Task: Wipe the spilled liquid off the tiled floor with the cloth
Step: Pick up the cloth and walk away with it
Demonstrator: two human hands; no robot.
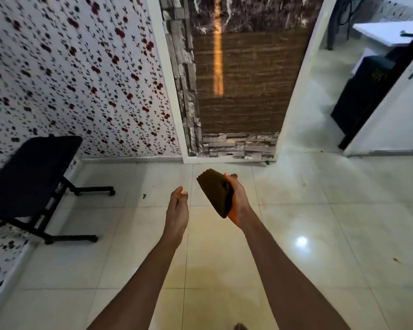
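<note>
Now right hand (237, 198) fingers (229, 178) grip cloth (216, 192).

text: none legible | labels/brands/numbers: none | black box (365, 91) in far room: faint yellowish marks, possibly print, too blurred to read

My right hand (237, 198) hides its fingers behind the cloth (216, 192); the chair (29, 177) is cut off at the frame's left edge

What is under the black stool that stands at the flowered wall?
Under the black stool only its dark frame, small wheels and bare pale floor tiles show. The seat covers the floor right below it, so that part cannot be seen.
</note>
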